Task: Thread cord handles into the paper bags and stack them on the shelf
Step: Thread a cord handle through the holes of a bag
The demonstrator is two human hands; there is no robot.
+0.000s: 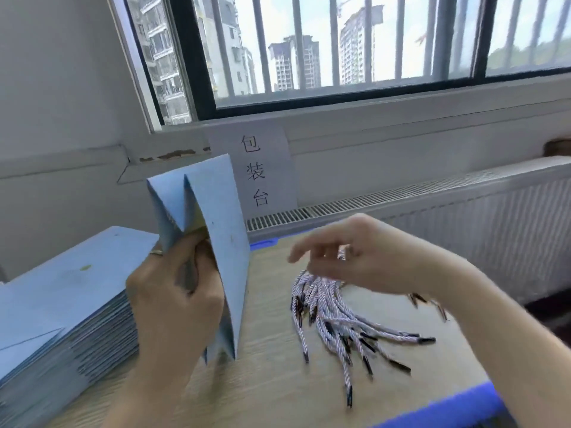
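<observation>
On the desk (272,381), left hand (173,304) pinches the light bag (225,242); right hand (364,257), fingers (306,249) apart, should grab floppy cords (333,319) by stiff tips (428,340).

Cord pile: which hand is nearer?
Right. The right hand hovers directly over the cord pile; the left hand grips the upright blue bag, off to the pile's left.

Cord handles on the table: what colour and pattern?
White cords with a dark purplish twist and black tips; the head view shows them, slightly blurred.

One opened bag (222,230), one stack of flat bags (61,288), many cords (333,313).
</observation>
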